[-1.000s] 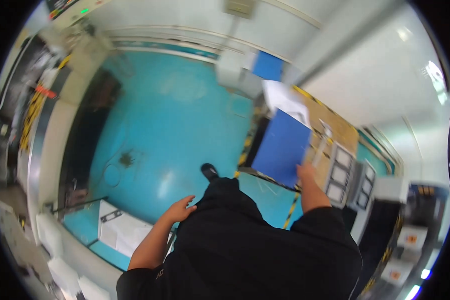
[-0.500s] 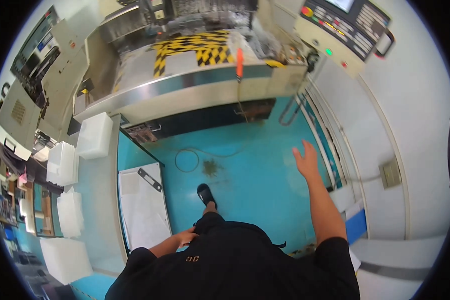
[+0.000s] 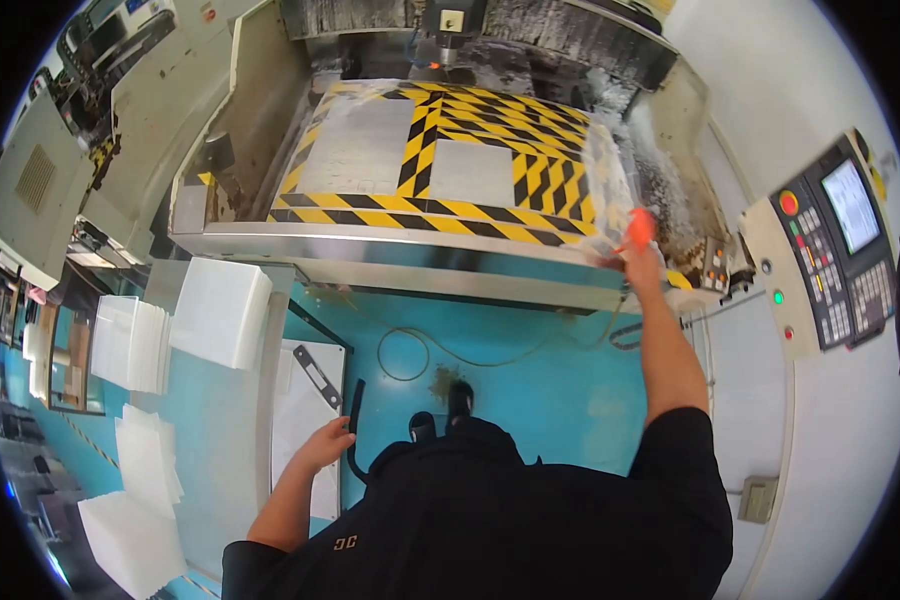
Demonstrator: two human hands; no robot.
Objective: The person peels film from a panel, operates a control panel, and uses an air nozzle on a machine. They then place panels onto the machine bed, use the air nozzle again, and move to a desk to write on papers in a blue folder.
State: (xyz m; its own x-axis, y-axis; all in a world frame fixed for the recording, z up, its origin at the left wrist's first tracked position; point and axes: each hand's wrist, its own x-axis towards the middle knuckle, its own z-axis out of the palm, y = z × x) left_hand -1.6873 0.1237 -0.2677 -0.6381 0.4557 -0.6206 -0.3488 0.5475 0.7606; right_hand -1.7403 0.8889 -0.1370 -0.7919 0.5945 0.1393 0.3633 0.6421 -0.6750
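— Near the body, at the lower left, what was seen of the left hand (image 3: pixel 322 445)?

— It was held low beside the hip, fingers loosely curled, just beside a black curved handle (image 3: pixel 353 430) and over the white sheet with a black bar (image 3: pixel 308 420). Whether the handle was actually gripped could not be told. Half a second before, the same hand had been tucked at the waist in much the same way.

— And farther out?

— The right hand (image 3: pixel 638 250) was stretched forward to the front right corner of the machine table (image 3: pixel 440 175), where an orange object (image 3: pixel 636 228) was clasped or touched; the blur kept the grip from being made out. Half a second before, that hand had been open in the air above the blue floor (image 3: pixel 560 390), with nothing in it.

— So what had changed?

— The view had been swung from the floor up to the yellow-and-black striped table, and the reach had been completed: the orange object, at the table's near right edge, was now met by the hand. The control panel (image 3: pixel 835 260) at the far right was left untouched.
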